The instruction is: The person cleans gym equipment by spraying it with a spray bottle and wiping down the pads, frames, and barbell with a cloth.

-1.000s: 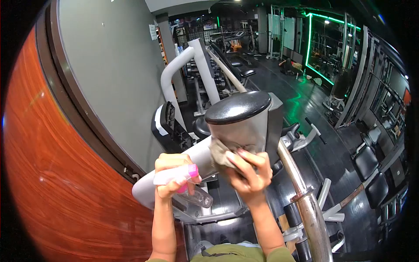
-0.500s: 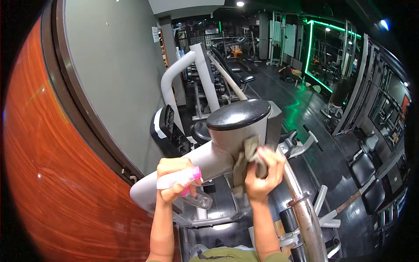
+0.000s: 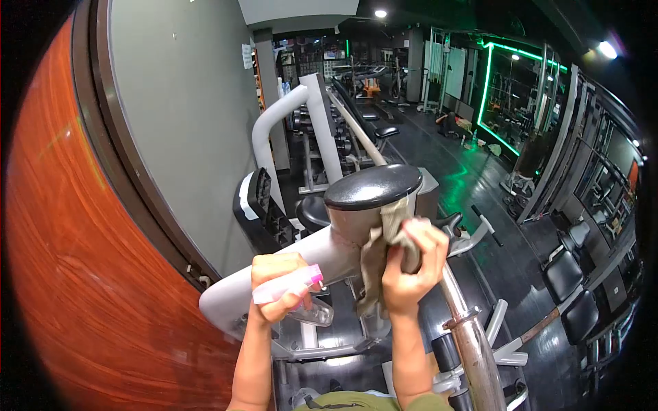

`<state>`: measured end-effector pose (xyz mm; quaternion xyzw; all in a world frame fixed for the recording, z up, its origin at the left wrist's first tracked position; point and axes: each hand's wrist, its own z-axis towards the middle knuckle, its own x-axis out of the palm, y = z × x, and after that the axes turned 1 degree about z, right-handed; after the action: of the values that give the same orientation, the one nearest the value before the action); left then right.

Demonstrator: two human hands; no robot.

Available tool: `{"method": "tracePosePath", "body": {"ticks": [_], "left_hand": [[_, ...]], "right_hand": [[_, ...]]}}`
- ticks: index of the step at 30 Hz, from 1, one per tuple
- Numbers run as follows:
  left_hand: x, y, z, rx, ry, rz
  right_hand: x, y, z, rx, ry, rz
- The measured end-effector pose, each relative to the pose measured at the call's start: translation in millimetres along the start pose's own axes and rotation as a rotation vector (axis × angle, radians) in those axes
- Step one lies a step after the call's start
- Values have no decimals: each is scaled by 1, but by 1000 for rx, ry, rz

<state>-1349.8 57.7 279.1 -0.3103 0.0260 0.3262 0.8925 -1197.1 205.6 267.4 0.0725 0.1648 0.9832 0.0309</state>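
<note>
My left hand (image 3: 279, 284) is wrapped round a spray bottle (image 3: 291, 284) with a pale and pink spray head and a clear body, tilted with its nozzle to the right. Bunched in my right hand (image 3: 417, 270) is a greyish-brown cloth (image 3: 373, 260), pressed against the upright end of a grey machine frame (image 3: 346, 225). Part of the cloth hangs below the fingers. A glossy black oval cap (image 3: 373, 186) tops that upright, just above the cloth. The thick grey tube (image 3: 236, 291) of the frame runs behind my left hand.
A worn metal bar (image 3: 473, 349) slopes down at the right. To the left stand a grey wall (image 3: 185, 103) and a reddish wood panel (image 3: 62, 274). Black padded seats (image 3: 565, 277) are at the right, and a dumbbell rack (image 3: 322, 127) lies further back.
The cloth has shifted slightly on the upright, with its top edge now higher, near the cap's rim. My left hand keeps the spray bottle, a little further right. The view has tilted slightly.
</note>
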Motion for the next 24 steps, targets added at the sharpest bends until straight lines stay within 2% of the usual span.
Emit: {"method": "tracePosePath", "body": {"ticks": [5, 8, 10, 14, 18, 20, 22, 24], "left_hand": [[2, 3, -1, 45, 10, 34], [1, 0, -2, 24, 35, 19], [0, 1, -3, 7, 26, 11], [3, 4, -3, 26, -30, 25], [3, 3, -4, -26, -39, 10], [3, 3, -2, 36, -18, 40], [2, 6, -3, 55, -11, 47], [3, 6, -4, 79, 0, 49]], "right_hand": [[-18, -27, -121, 110, 33, -112], [-18, -17, -106, 125, 53, -102], [-12, -5, -63, -4, 137, -31], [5, 27, -1, -40, 164, 103], [-5, 14, -38, -9, 177, 40], [-12, -7, -81, 29, 124, -26], [-25, -19, -119, 79, 172, -92], [-26, -17, -114, 77, 190, -90]]}}
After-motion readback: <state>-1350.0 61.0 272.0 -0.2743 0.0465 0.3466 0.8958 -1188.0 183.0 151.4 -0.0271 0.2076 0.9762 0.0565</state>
